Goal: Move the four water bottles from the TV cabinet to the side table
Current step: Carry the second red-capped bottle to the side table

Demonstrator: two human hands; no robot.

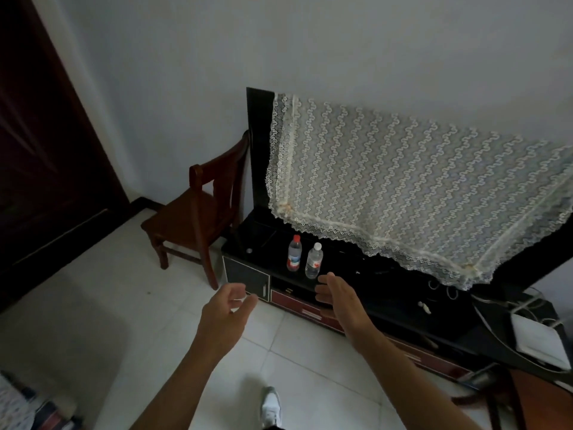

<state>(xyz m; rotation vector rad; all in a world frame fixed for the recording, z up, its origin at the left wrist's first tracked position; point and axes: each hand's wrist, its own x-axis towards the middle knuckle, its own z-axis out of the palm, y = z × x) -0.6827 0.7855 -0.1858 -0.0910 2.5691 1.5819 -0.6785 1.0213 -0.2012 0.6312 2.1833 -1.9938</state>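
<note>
Two clear water bottles stand upright on the black TV cabinet near its left end: one with a red cap and one with a white cap just right of it. My left hand hovers in front of the cabinet, below and left of the bottles, fingers loosely curved and holding nothing. Just below the white-capped bottle, my right hand reaches out with fingers relaxed and empty, apart from the bottle. No side table can be made out.
A television draped in a lace cloth stands on the cabinet behind the bottles. A dark wooden chair sits left of the cabinet. Cables and a white box lie at the cabinet's right end. White tiled floor spreads below.
</note>
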